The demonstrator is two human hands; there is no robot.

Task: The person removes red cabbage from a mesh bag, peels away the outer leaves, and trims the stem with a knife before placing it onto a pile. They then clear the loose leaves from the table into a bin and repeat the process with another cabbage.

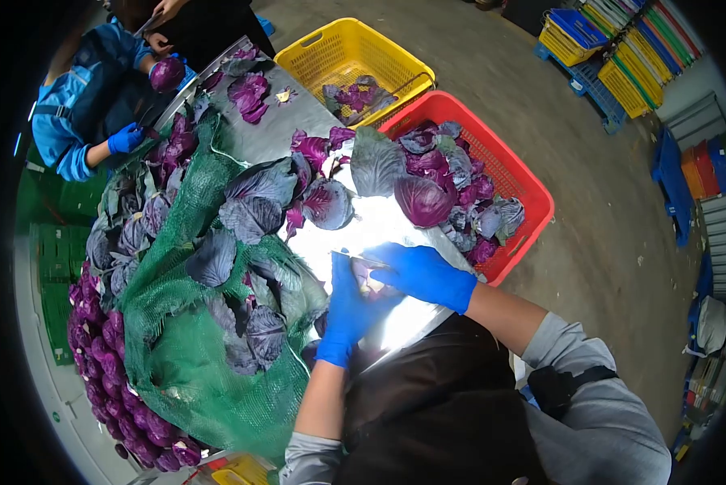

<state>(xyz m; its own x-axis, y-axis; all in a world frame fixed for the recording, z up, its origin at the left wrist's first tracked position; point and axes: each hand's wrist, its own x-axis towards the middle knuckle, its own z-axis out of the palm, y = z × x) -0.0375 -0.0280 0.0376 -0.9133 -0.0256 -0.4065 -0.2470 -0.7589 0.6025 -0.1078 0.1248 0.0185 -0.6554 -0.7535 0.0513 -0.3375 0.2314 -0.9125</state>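
Both hands wear blue gloves and meet over the bright metal table, near its front edge. My left hand is wrapped round a cabbage, largely covered by the gloves and washed out by glare. My right hand is closed at the cabbage's top right; a thin tool seems to show at its fingers, too unclear to name. Loose purple leaves lie just beyond the hands. Left of them, a green net holds more dark leaves.
A red crate of cabbage leaves stands beyond the table's right edge, beside a yellow crate. Purple cabbages are heaped at left. Another person in blue holds a cabbage at upper left. Stacked crates stand at upper right.
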